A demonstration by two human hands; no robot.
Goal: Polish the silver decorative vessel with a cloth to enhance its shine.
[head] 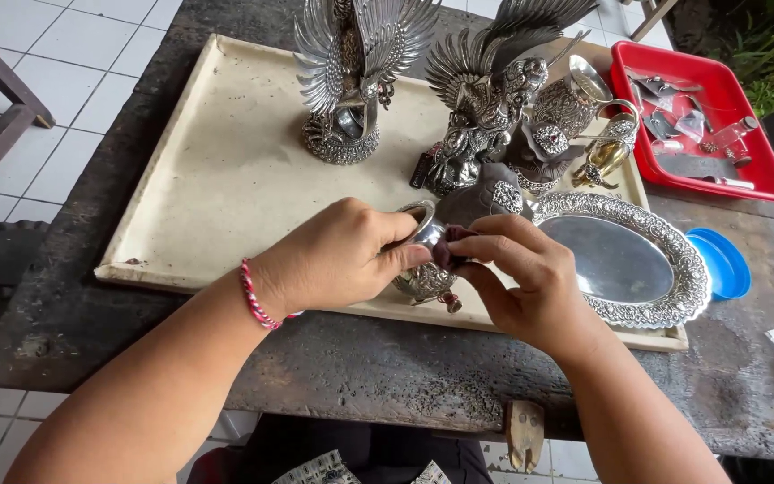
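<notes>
Both grips closed on small silver cup (423, 269), left hand (338, 260) holding, right hand (530, 282) pinching dark cloth (450, 246) against it.
Above cream tray (226, 170); oval silver platter (624, 260) just right, winged statues (481, 99) behind.

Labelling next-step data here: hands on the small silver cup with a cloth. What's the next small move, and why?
Probably turn the cup a little in the left hand and rub the next patch. The left hand grips its rim, while the right hand pinches a dark cloth against its side. The cloth covers only a small spot, so most of the embossed surface is untouched by it.
</notes>
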